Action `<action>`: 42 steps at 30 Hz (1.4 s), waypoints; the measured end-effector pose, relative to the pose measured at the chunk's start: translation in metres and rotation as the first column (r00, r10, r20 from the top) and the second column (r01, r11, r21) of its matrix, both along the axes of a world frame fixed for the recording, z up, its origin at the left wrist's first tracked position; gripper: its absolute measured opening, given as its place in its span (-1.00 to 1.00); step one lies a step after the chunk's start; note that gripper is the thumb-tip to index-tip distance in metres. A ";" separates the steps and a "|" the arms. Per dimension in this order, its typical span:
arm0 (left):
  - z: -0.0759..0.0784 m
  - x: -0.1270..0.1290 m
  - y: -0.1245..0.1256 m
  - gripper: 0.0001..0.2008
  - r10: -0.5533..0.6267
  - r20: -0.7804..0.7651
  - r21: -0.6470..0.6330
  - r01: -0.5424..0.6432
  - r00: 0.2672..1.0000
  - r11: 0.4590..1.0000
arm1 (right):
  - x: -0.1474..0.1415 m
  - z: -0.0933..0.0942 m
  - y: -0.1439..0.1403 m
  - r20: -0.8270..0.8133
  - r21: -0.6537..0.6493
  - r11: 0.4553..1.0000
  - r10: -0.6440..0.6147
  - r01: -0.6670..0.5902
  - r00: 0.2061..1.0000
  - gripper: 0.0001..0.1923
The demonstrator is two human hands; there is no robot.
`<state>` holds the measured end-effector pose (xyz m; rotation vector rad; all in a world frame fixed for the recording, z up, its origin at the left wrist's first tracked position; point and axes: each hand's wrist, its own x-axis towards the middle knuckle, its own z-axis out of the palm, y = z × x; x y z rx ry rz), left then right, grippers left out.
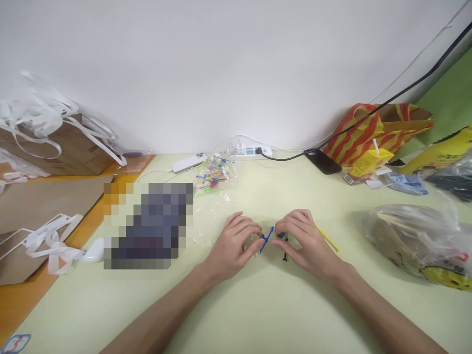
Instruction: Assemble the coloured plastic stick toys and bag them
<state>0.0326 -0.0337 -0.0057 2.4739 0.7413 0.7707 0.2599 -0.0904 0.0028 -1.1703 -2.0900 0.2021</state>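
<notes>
Near the lower centre of the frame, your left hand [236,243] and right hand [304,241] met over the pale surface [258,314], each grip pinched narrow on a blue wire [266,239]. A yellow wire [328,239] poked out beside your right hand; a clear bag of colourful bits [216,177] lay above.

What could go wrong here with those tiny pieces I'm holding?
The small blue piece is pinched between your left hand and right hand; it could slip. The loose black bit on the table might roll away. The yellow strip under your right hand could get swept aside.
</notes>
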 end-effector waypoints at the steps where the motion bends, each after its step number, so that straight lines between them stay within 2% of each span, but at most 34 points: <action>1: 0.000 0.000 0.000 -0.88 0.003 0.002 -0.001 -0.003 1.000 1.000 | -0.001 -0.001 0.000 -0.007 0.037 0.999 0.004 -0.004 1.000 -0.91; 5: 0.000 0.000 0.000 -0.87 0.019 -0.014 0.000 -0.019 1.000 1.000 | 0.000 -0.004 0.000 0.047 0.098 0.995 0.004 -0.009 0.999 -0.95; 10: -0.002 0.002 0.002 -0.87 0.038 -0.047 0.029 -0.036 0.998 0.999 | 0.001 -0.007 0.004 0.148 0.035 0.999 -0.015 0.010 0.989 -0.82; 18: -0.003 0.002 0.002 -0.87 0.052 -0.059 0.018 -0.051 0.997 0.999 | 0.001 -0.006 0.003 0.149 0.043 0.999 -0.035 0.029 0.988 -0.79; 24: -0.009 0.002 0.004 -0.86 0.059 -0.079 0.047 -0.055 0.995 0.997 | -0.001 -0.008 0.005 0.241 -0.059 0.998 0.018 -0.004 0.970 -0.71; 28: -0.012 0.002 0.005 -0.84 0.056 -0.099 0.070 -0.049 0.994 0.996 | -0.001 -0.009 0.005 0.266 -0.065 0.998 0.030 -0.014 0.963 -0.61; 37: -0.013 -0.001 0.005 -0.81 0.051 -0.142 0.069 -0.042 0.989 0.997 | 0.023 -0.001 0.009 0.268 -0.023 0.996 -0.077 0.086 0.960 -0.78; 42: -0.011 0.000 0.004 -0.80 0.053 -0.161 0.054 -0.045 0.985 0.998 | 0.030 0.001 0.010 0.319 -0.085 0.996 -0.012 0.041 0.948 -0.67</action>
